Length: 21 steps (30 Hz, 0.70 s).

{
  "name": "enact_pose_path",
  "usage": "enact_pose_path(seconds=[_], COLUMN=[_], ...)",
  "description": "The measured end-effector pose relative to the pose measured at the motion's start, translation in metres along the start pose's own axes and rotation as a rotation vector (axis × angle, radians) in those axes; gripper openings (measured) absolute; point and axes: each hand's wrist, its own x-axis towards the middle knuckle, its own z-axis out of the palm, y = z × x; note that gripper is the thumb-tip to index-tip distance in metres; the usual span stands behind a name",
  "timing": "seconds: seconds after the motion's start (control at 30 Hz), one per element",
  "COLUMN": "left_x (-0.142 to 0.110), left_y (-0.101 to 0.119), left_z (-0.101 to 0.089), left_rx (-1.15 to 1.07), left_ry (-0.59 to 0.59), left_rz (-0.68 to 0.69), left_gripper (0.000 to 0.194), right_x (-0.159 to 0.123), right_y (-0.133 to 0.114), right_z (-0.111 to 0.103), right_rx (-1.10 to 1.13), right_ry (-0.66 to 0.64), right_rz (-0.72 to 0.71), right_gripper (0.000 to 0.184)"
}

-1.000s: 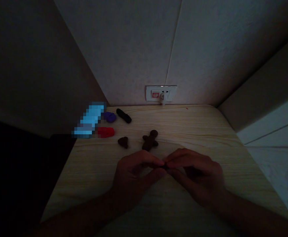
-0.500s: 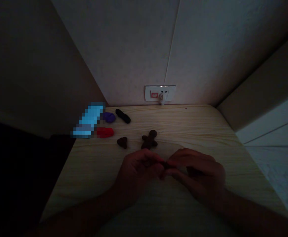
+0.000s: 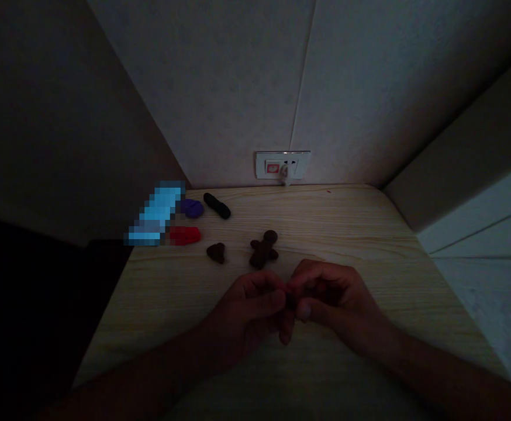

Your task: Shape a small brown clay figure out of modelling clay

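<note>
A small dark brown piece of modelling clay (image 3: pixel 290 301) sits between my hands, mostly covered by fingers. My left hand (image 3: pixel 255 307) pinches it from the left with thumb and fingers. From the right, my right hand (image 3: pixel 337 298) is curled with thumb and fingertips against the same piece. Just beyond the hands lies a brown clay figure (image 3: pixel 262 251) with a round head and two stubby arms. Left of it rests a brown clay lump (image 3: pixel 216 252), apart from the figure and from both hands.
Farther back on the wooden table (image 3: pixel 347 222) lie a black clay roll (image 3: pixel 217 206), a purple clay lump (image 3: pixel 192 208) and a red clay piece (image 3: pixel 186 235). A pixelated bright blue patch (image 3: pixel 156 213) covers something beside them. Behind, a plug sits in the wall socket (image 3: pixel 282 165).
My right hand has shifted left and its fingers have curled closer around the clay. My left hand has turned, its thumb now across the top. The figure's lower end has come into view.
</note>
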Motion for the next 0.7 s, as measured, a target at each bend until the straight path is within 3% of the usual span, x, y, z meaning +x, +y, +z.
enact_pose_path(seconds=[0.7], left_x=[0.0009], left_y=[-0.0032], left_z=[0.0020], left_rx=[0.201], left_ry=[0.062], left_rz=[0.172], left_gripper=[0.009], right_x=[0.0034], right_y=[0.0071], right_z=[-0.0027], right_rx=[0.181], right_ry=[-0.046], right_rz=[0.135], right_gripper=[0.016])
